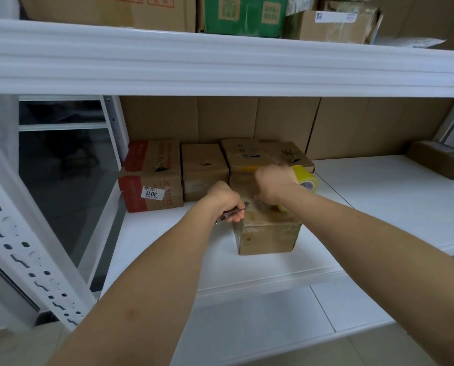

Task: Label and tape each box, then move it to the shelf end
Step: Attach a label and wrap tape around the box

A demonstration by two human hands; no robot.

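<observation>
A white shelf [379, 196] fills the middle of the frame, with a thick white shelf edge [220, 64] running across the upper part and large cartons [109, 9] standing on the level above it. Flat brown cardboard sheets [273, 120] line the back of the lower level.

Against that back, left of centre, stands a row of closed boxes: a red-printed box [151, 175] bearing a white label [153, 193] that reads 3011, a plain box [203, 170] just beside it, and a third box [260, 154] to the right, partly hidden behind the hands. Another carton [439, 158] lies well apart at the right edge of the frame.

The box being worked on [268, 233] sits on the shelf in the centre of the frame, in front of the row and nearer the front edge, its top glossy with clear tape.

The right hand [276, 184] is curled round a yellow tape roll [306, 179] at the far right of the box top. The left hand [227, 199] is clenched at the box's upper left corner, fingers wrapped round a small metal tool [224, 217] whose end pokes out below the fist; what kind of tool it is cannot be told. Both forearms reach in from the lower frame and cover part of the box top.
</observation>
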